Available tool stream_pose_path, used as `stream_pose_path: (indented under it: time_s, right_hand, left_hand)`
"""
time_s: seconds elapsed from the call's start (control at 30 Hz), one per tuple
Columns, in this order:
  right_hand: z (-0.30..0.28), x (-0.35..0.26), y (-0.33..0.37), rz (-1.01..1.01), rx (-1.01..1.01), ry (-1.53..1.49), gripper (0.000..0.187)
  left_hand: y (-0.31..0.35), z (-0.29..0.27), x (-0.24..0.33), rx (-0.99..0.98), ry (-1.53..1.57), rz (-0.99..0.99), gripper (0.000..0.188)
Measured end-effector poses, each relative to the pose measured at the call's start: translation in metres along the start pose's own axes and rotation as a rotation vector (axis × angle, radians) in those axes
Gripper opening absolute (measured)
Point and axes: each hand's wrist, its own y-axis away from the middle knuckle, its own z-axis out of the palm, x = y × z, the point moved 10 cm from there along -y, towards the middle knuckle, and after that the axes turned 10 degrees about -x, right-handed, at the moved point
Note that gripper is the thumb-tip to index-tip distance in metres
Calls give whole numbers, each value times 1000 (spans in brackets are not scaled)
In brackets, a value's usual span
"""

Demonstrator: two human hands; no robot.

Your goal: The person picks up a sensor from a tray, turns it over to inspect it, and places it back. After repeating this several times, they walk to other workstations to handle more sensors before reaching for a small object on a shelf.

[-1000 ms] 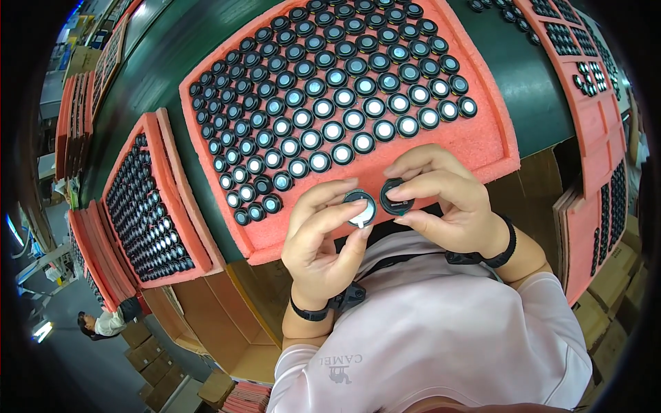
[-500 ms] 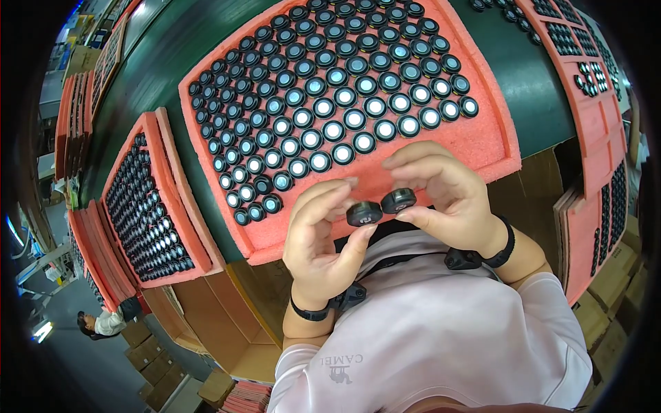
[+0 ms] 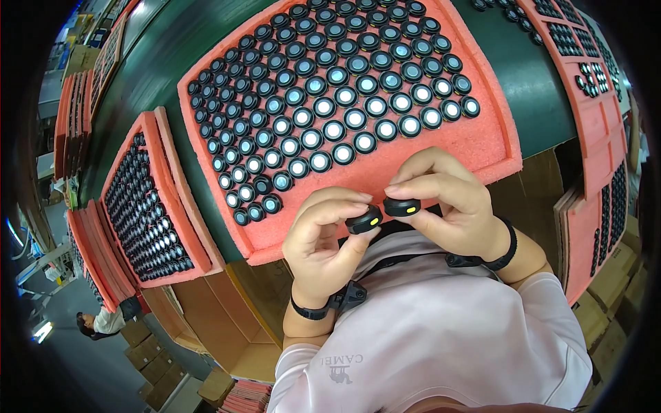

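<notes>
Between the thumb and fingers of my left hand (image 3: 320, 241) is a small round black device (image 3: 359, 222), tilted, with a yellow oval mark on its side. A matching round black device (image 3: 399, 206) is pinched by my right hand (image 3: 451, 196), its own yellow mark showing. The two are held close together, slightly apart, over the near edge of a pink foam tray (image 3: 482, 148). Rows of the same black devices (image 3: 320, 162), each with a pale disc on top, fill most of that tray.
On the left, another pink foam tray (image 3: 196, 237) holds more devices, beside stacked foam trays (image 3: 103, 248). Sectioned foam trays (image 3: 595, 168) stand at the right. The table (image 3: 530, 89) is dark green. Cardboard boxes (image 3: 227, 313) sit below its near edge. A person (image 3: 107, 322) is farther off, lower left.
Both devices have been turned, so their yellow marks now show. My fingers have closed down onto them. The right device sits slightly lower.
</notes>
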Motion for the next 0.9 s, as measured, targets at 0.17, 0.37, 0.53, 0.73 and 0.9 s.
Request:
stream_pose_path:
  time_s: [0.17,0.37,0.53,0.73,0.9]
  right_hand:
    - [0,-11,-2,-44,5,-25,30]
    - [0,-11,-4,-63,15,-2,38]
    - [2,-13,-3,-80,9,22,42]
    - [2,-12,-4,-64,0,41,41]
    - [6,-10,-6,-36,-18,11,42]
  left_hand:
    - [-2,2,7,-68,-72,72,32]
    - [-1,2,14,25,-146,146,44]
    - [0,4,18,13,-224,168,47]
    - [-2,4,20,9,-283,188,47]
    - [-1,0,19,18,-296,192,43]
